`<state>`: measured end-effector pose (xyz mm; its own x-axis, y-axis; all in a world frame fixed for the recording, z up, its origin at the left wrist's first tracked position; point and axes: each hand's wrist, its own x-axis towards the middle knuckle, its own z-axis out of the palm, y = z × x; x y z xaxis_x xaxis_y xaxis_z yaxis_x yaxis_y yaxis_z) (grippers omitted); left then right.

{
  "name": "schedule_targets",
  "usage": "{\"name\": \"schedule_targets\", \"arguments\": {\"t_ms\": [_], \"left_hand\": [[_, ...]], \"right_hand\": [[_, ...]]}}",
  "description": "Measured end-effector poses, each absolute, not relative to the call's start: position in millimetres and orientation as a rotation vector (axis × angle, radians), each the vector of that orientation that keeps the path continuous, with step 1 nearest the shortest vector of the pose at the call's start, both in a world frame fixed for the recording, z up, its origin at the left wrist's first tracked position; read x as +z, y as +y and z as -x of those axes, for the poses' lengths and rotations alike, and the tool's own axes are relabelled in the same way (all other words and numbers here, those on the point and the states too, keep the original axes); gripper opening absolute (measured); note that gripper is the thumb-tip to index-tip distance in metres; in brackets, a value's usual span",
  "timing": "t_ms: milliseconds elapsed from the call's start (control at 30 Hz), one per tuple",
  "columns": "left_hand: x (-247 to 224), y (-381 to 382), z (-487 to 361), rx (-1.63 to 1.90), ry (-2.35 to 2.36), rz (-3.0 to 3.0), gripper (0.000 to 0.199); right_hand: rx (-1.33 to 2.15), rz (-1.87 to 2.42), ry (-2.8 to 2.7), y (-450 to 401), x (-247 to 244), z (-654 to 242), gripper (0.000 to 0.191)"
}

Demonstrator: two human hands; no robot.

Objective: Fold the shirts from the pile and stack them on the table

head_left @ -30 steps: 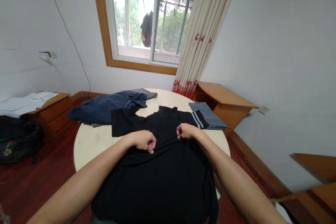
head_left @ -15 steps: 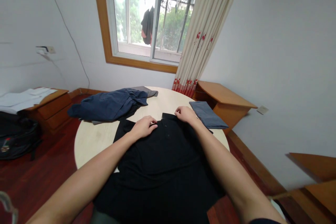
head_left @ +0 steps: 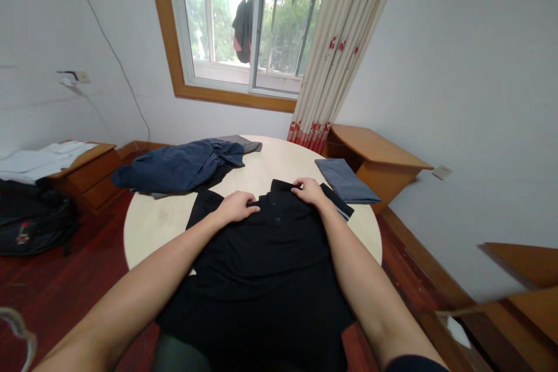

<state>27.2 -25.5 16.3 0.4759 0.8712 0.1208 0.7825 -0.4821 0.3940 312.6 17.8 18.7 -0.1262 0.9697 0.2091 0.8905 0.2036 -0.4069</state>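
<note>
A black polo shirt (head_left: 270,250) lies spread front side up on a round pale table (head_left: 152,226), its collar pointing to the far side and its lower part hanging over the near edge. With fingers closed at the shoulder just left of the collar, my left hand (head_left: 238,206) grips the cloth. My right hand (head_left: 308,190) pinches the shirt at the right side of the collar. Light stripes edge the right sleeve (head_left: 337,202), which lies flat beyond my right wrist. The fingertips of both hands are partly hidden.
A heap of dark blue clothing (head_left: 183,165) lies at the table's far left. To the right rests a folded grey garment (head_left: 346,181). A wooden desk (head_left: 379,148) stands behind it. On the left are a drawer cabinet (head_left: 93,180) with papers and a black bag (head_left: 35,221).
My right hand has come slightly nearer and now rests on the collar's side. More of the striped right sleeve shows. My left hand stays by the collar, and the view has shifted slightly.
</note>
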Motion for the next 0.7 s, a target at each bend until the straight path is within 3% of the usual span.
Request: {"name": "schedule_targets", "arguments": {"t_ms": [133,233,467,700], "left_hand": [[34.1,-28.9,-14.8,1.006,1.526,-2.440,0.022],[40.1,-29.8,-6.7,1.297,1.512,-2.443,0.019],[18.1,-20.4,-10.1,0.877,1.450,-2.570,0.040],[9.3,-13.6,-9.0,0.656,1.671,-2.397,0.023]], "right_hand": [[-0.184,1.547,-1.680,6.2,35.7,-300.1,0.031],[-0.251,1.484,-1.705,5.7,35.7,-296.0,0.030],[0.044,1.633,-2.098,23.7,-0.1,-311.9,0.012],[0.087,1.883,-2.046,23.8,-9.8,-316.5,0.035]]}}
